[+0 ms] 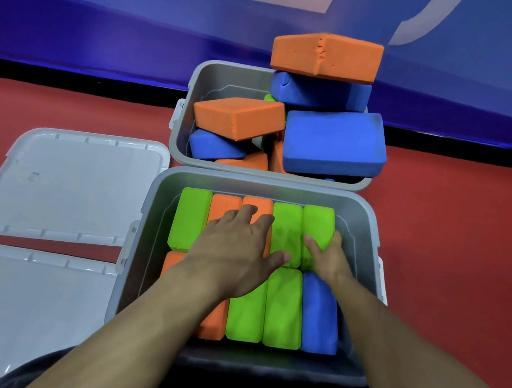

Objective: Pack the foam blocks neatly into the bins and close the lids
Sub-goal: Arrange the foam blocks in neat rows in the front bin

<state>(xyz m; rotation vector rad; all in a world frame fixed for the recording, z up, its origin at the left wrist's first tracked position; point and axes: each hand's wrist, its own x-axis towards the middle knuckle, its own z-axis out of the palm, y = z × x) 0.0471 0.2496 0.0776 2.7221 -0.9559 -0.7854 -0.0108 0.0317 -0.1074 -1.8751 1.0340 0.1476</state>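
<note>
The near grey bin holds two tidy rows of upright foam blocks in green, orange and blue. My left hand lies flat with spread fingers on the orange blocks of the far row. My right hand grips the rightmost green block of that row, thumb on its top and fingers down its right side by the bin wall. The far grey bin holds a loose heap of orange and blue blocks, with an orange block on top of the heap.
Two grey lids lie on the red floor to the left: one beside the gap between the bins, one nearer me. A blue padded wall stands behind the far bin. Red floor spreads to the right.
</note>
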